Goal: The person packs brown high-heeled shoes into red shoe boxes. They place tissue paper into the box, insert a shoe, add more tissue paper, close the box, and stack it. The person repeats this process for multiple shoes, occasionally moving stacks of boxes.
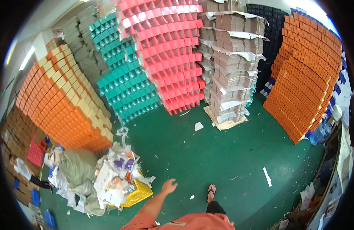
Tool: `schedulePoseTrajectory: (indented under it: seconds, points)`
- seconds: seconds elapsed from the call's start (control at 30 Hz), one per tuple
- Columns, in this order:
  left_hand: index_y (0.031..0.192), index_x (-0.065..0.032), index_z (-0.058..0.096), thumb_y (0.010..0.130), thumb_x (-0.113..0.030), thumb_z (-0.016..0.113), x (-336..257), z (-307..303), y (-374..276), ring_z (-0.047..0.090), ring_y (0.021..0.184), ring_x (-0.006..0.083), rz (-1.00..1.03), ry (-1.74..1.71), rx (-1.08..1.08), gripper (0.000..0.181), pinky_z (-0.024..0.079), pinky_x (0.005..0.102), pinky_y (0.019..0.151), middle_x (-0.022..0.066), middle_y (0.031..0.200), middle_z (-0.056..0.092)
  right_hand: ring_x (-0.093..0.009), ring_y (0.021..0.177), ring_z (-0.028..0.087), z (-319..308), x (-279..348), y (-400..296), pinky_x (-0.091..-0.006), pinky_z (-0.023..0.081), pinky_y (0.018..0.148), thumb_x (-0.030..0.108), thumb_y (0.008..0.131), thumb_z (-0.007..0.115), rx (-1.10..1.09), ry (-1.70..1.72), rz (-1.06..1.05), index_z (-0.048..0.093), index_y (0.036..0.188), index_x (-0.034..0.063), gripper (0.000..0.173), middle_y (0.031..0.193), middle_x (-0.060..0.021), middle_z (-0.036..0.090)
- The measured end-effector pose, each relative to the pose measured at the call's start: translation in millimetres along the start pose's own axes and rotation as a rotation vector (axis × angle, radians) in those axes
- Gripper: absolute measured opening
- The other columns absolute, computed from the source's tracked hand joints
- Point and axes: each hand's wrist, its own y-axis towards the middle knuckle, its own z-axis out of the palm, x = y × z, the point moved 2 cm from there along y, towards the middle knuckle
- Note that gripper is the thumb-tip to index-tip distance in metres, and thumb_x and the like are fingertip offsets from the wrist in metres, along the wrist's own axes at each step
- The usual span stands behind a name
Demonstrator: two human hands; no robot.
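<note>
My left hand [169,186] hangs over the green floor [194,161] with its fingers loosely bent and nothing in it. To its left stands a yellow plastic crate [139,194], heaped with paper and plastic scraps [119,169]. A gap separates the hand from the crate. My right hand is out of view. Below me show an orange-red shirt [191,221] and one foot in a black flip-flop [211,192].
Tall box stacks rise ahead: orange-and-cream [67,103], green [128,86], pink [174,63] and orange [303,74]. Tied cardboard bundles [237,66] stand on a flat sheet [225,123]. Large sacks [78,166] lie left; beyond them is a person [23,169]. Paper scraps [267,176] litter the floor.
</note>
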Motion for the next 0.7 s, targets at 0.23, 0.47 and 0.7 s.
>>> schedulePoseTrajectory:
  seconds: [0.23,0.47,0.7]
  points:
    - [0.129,-0.0049,0.067,0.090,-0.042,0.065,72,-21,98,0.063,0.123,0.0373,-0.534,-0.049,0.039,0.053,0.050,0.0446,0.105,0.0214,0.129,0.068,-0.035,0.102,0.071,-164,273,246,-0.0474,0.057,0.079,0.017,0.092,0.059,-0.465,-0.620,-0.385,0.078,0.100,0.0103,0.022,0.113,-0.0154,0.074]
    - [0.115,0.0024,0.068,0.081,-0.031,0.079,158,-158,233,0.062,0.114,0.0406,-0.814,-0.100,-0.693,0.049,0.047,0.0492,0.103,0.0244,0.117,0.068,-0.020,0.094,0.070,-238,965,224,-0.0339,0.054,0.087,0.027,0.092,0.071,-0.195,0.134,-1.095,0.064,0.130,0.0001,0.047,0.102,-0.0125,0.076]
    - [0.125,0.0020,0.063,0.092,-0.030,0.074,94,-475,646,0.042,0.136,0.0492,-0.278,0.031,-1.237,0.047,0.034,0.0556,0.114,0.0327,0.141,0.049,-0.017,0.098,0.067,-363,1371,202,-0.0332,0.053,0.091,0.029,0.100,0.066,-0.277,0.190,-1.413,0.064,0.130,0.0030,0.040,0.102,-0.0086,0.072]
